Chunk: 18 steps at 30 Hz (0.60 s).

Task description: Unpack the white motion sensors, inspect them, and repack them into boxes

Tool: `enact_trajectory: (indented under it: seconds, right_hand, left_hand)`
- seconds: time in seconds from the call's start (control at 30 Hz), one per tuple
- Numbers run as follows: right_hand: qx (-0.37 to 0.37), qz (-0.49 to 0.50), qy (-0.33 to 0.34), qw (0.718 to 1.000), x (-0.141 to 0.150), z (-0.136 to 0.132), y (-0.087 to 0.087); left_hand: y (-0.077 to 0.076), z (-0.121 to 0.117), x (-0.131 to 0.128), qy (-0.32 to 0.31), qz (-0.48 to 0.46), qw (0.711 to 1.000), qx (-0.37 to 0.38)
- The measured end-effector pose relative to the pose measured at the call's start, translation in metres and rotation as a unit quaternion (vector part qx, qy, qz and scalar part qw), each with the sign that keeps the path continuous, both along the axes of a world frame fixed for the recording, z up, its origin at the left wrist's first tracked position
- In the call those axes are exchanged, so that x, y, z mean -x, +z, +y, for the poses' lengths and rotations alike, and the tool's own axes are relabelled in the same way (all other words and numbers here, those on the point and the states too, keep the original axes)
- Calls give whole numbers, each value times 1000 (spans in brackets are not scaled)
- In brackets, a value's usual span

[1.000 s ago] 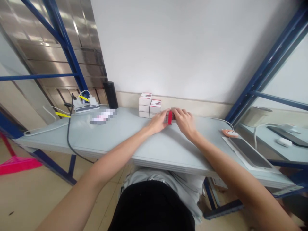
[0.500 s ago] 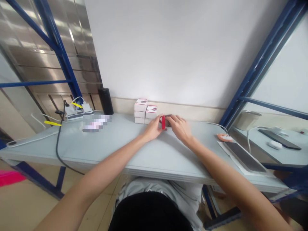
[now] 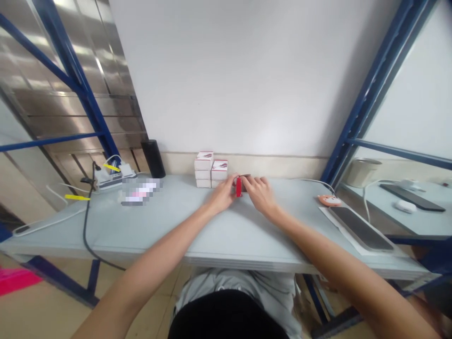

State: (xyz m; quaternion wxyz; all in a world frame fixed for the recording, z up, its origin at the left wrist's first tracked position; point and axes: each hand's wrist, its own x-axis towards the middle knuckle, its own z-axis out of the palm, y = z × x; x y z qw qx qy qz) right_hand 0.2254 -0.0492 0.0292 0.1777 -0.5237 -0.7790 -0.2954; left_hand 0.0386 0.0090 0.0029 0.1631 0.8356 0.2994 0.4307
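Observation:
Near the back of the grey table, both my hands are closed on a small red-ended box point(image 3: 238, 187). Its narrow red face points toward me, and a dark part shows at its upper right. My left hand point(image 3: 224, 193) grips it from the left, fingers wrapped partly out of sight. From the other side, my right hand point(image 3: 260, 192) has its thumb close to the red face and its fingers curled over the far part. Just left of them stand stacked small white boxes point(image 3: 204, 169) with red-and-dark printing on top.
A black cylinder point(image 3: 153, 159) stands by the wall, near a power strip point(image 3: 116, 181) with plugs and cables. A blurred-out item point(image 3: 141, 192) lies left. On the right are an orange-and-white object point(image 3: 329, 201) and a dark flat tablet-like slab point(image 3: 362, 228). Blue frame posts flank the table point(image 3: 226, 230).
The whole view has shifted, so the table and stack sit slightly lower. Both hands still hold the red-ended box in nearly the same place, with slight finger movement.

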Motion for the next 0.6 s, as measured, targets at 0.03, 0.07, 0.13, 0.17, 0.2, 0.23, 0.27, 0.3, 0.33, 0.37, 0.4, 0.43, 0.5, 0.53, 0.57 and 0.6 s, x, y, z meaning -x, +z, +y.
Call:
enact_trajectory:
  seconds: [0.03, 0.07, 0.13, 0.17, 0.2, 0.23, 0.27, 0.3, 0.33, 0.37, 0.4, 0.43, 0.5, 0.53, 0.57, 0.6]
  right_hand:
    - [-1, -3, 5, 1000, -2, 1, 0]
    - [-2, -7, 14, 1000, -4, 3, -1]
    - [-5, -5, 50, 999, -10, 5, 0]
    - [-10, 6, 77, 997, -13, 6, 1]
    - [-20, 30, 104, 994, -16, 7, 2]
    - [-37, 72, 126, 989, -19, 9, 4]
    - [-60, 130, 140, 980, -22, 11, 6]
    - [-88, 197, 145, 966, -26, 13, 9]
    - [-114, 267, 143, 946, -30, 16, 10]
    - [-132, 330, 134, 925, -34, 20, 10]
    - [-134, 375, 122, 909, -39, 25, 9]
    - [-117, 401, 106, 902, -43, 30, 6]
    - [-7, 375, 63, 925, -51, 41, -6]
    - [30, 357, 59, 932, -53, 45, -13]
    - [59, 342, 60, 936, -54, 49, -22]
    - [88, 324, 63, 940, -53, 52, -30]
  left_hand:
    - [0, 0, 0, 1, 0, 1000, 4]
    - [0, 0, 0, 2, -5, 1000, 8]
    - [-2, 2, -1, 13, -26, 999, 13]
    - [-3, 4, -2, 20, -41, 999, 14]
    - [-4, 6, -3, 25, -54, 998, 16]
    - [-5, 9, -4, 29, -66, 997, 18]
    - [-6, 11, -5, 32, -78, 996, 20]
    - [-6, 13, -6, 36, -92, 995, 22]
    - [-6, 15, -7, 40, -106, 993, 24]
    - [-5, 15, -7, 45, -119, 992, 24]
    - [-3, 15, -6, 50, -132, 990, 23]
    - [0, 14, -4, 54, -146, 988, 18]
    - [6, 11, 1, 63, -175, 982, 2]
    - [10, 9, 4, 69, -189, 980, -9]
    - [13, 7, 7, 78, -200, 976, -23]
    - [16, 5, 10, 88, -208, 973, -38]
